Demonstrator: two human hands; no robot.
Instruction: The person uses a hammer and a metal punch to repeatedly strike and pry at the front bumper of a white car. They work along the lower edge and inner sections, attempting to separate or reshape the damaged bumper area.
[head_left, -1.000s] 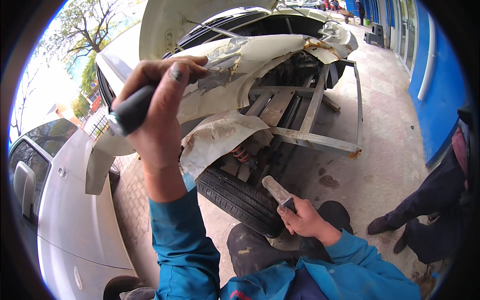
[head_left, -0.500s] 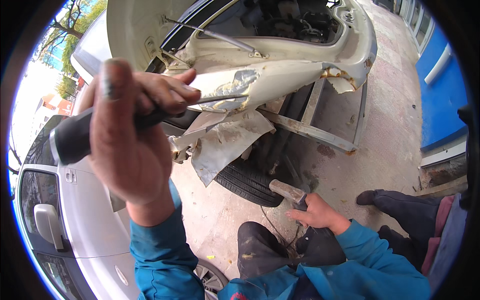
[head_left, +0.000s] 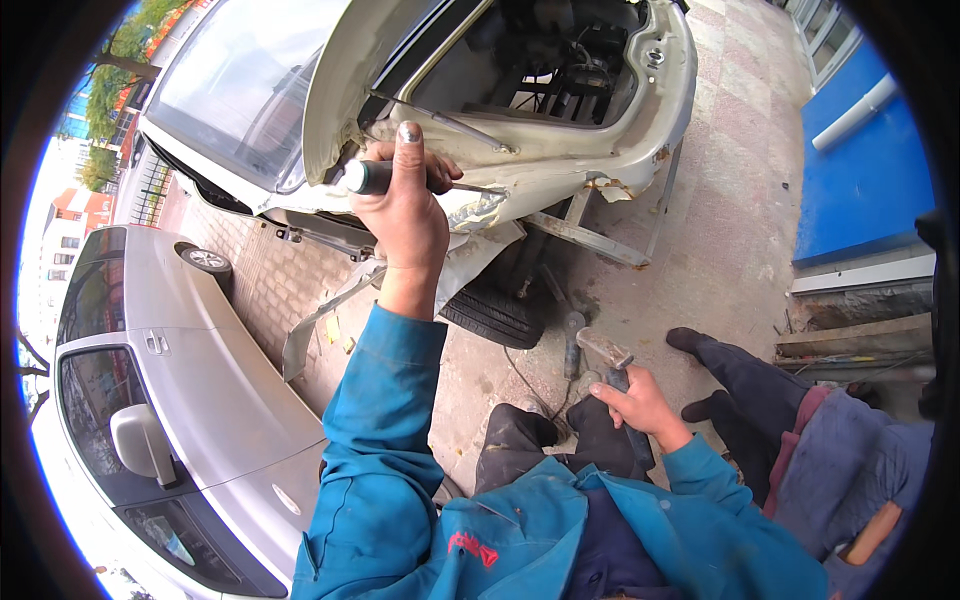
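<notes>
My left hand point(head_left: 415, 225) is closed round the black handle of a screwdriver point(head_left: 375, 178), thumb sticking up. The thin metal shaft points right, its end by the cracked, peeling patch point(head_left: 478, 210) on the cream car body point(head_left: 555, 170); whether it touches cannot be made out. Below that patch hangs a bent, torn sheet-metal flap point(head_left: 485, 255). Lower right, my right hand point(head_left: 640, 402) grips the handle of a hammer point(head_left: 606, 347), its worn blocky head pointing up and left, apart from the car.
A tyre point(head_left: 495, 316) sits under the flap, with a grinder-like tool point(head_left: 573, 345) and a cable on the ground. A silver car point(head_left: 220, 370) stands at left. Another person's legs point(head_left: 750, 375) are at right, near a blue panel point(head_left: 865, 170). A metal frame point(head_left: 590, 238) juts from the cream car.
The view has shifted, showing more of the silver car. My left hand with the screwdriver is farther from the camera, nearer the cream car. My right hand still holds the hammer low.
</notes>
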